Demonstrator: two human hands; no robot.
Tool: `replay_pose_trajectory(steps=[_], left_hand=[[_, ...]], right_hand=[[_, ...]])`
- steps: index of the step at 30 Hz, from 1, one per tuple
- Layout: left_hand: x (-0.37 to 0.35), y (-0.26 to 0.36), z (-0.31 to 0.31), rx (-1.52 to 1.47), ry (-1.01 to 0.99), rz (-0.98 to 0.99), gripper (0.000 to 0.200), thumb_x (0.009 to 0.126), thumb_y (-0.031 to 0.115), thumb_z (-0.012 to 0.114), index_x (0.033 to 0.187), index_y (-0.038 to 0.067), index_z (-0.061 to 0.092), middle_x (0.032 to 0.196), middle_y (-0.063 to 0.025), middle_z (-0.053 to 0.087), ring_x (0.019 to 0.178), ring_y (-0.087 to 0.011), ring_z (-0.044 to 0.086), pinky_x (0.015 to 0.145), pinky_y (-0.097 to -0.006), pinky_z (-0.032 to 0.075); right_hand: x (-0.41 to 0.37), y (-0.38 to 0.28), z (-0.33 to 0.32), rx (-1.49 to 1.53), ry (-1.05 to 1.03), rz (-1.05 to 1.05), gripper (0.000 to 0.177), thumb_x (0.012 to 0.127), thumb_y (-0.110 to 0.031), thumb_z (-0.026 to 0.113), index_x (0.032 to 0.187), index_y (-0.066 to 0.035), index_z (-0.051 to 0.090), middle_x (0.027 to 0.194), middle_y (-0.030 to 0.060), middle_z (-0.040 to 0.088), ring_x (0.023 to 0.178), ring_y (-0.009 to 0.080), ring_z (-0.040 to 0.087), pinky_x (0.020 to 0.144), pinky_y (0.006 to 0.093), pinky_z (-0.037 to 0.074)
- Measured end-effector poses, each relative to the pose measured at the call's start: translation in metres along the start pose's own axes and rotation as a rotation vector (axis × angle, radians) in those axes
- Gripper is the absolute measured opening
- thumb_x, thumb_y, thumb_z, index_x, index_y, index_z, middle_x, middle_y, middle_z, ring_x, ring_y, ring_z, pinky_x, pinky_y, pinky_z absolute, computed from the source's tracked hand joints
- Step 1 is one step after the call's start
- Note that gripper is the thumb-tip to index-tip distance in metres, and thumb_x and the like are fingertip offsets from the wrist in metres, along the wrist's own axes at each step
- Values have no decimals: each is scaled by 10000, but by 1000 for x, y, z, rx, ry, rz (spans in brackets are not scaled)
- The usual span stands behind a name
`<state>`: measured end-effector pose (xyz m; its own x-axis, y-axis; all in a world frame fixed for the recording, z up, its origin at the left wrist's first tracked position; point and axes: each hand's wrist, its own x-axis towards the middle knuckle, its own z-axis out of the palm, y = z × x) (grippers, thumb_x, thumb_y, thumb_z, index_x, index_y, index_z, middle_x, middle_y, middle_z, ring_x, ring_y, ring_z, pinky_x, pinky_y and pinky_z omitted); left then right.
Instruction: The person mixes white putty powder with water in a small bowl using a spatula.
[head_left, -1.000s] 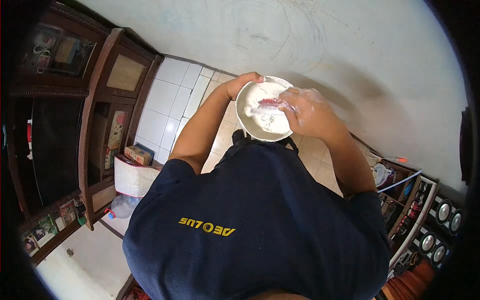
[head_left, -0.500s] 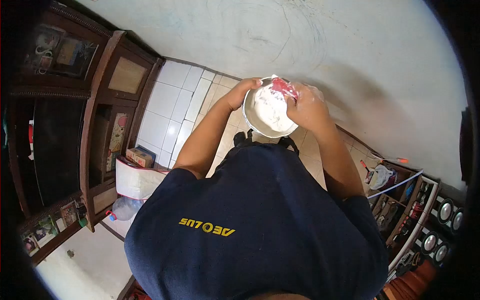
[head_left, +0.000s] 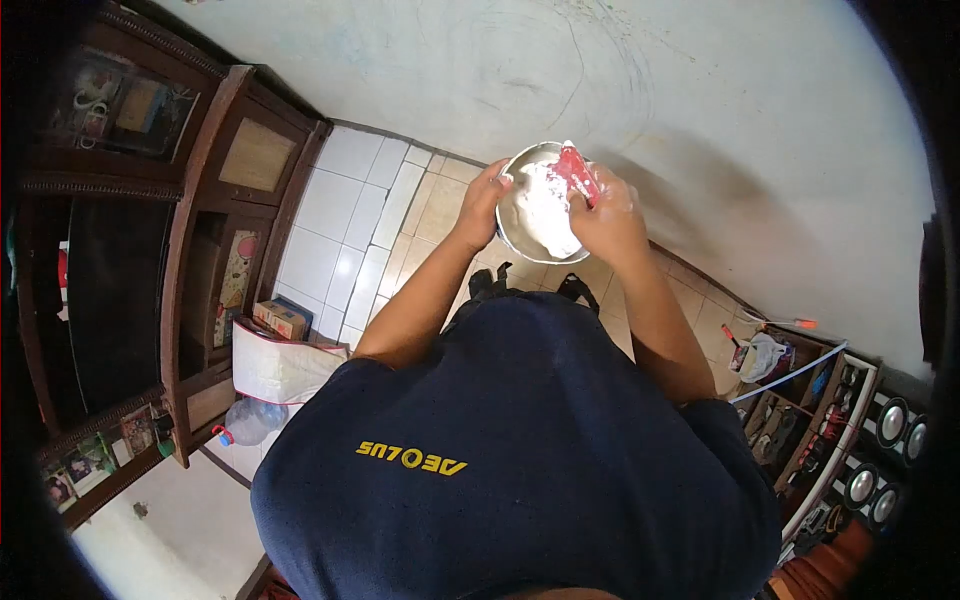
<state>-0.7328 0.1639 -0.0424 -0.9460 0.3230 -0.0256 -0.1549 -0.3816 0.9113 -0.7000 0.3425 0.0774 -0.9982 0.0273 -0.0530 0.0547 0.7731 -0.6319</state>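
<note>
In front of my chest, near the wall, a pale round bowl (head_left: pixel 512 231) is held up off the floor. My left hand (head_left: pixel 482 210) grips its left rim, fingers under the side and thumb at the edge. Thick white paste (head_left: pixel 546 212) fills much of the bowl. My right hand (head_left: pixel 610 222), smeared with white, is closed around a red scraper (head_left: pixel 575 172) at the bowl's right side. White paste clings to the scraper's blade, which overlaps the far rim.
A pale, marked wall (head_left: pixel 480 75) rises close beyond the bowl. Dark wooden cabinets (head_left: pixel 205 225) stand on the left, with a large plastic bottle (head_left: pixel 252 421) nearby. A shelf rack (head_left: pixel 800 420) with various items is at the right, above the tiled floor (head_left: pixel 425 215).
The bowl has shifted slightly toward the wall and tilted, with both hands. The red scraper has swung a little to the right, and more of its blade shows.
</note>
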Motion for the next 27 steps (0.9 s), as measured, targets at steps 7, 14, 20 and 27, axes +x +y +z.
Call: replay_pose_trajectory(steps=[7,14,20,27], left_hand=[[-19,-14,0,-136,129,-29,526,872,262,480,1311,-23,427,1157,-116,563,1018,-191,553,936,-303,396],[-33,-4,17,-221,132,-144,556,856,234,521,1355,91,321,1162,-121,523,999,-218,583,758,-347,545],[-38,-10,8,-256,118,-183,600,846,212,553,1355,138,245,1210,-140,492,1022,-264,587,692,-412,585],[-37,-1,22,-235,83,-173,675,821,193,607,1355,160,195,1249,-146,462,1057,-266,571,710,-405,584]], right_hand=[[0,6,2,-8,167,-59,282,769,-158,589,1012,-14,596,915,252,623,879,449,577,809,512,451],[0,-1,18,-46,227,-13,274,777,-160,590,991,11,592,932,267,620,879,454,578,819,517,452],[5,3,2,-39,233,0,278,778,-158,601,1005,2,592,875,254,633,854,438,602,803,507,465],[12,6,30,-63,297,-34,269,785,-190,600,952,20,583,859,266,629,836,443,600,779,518,463]])
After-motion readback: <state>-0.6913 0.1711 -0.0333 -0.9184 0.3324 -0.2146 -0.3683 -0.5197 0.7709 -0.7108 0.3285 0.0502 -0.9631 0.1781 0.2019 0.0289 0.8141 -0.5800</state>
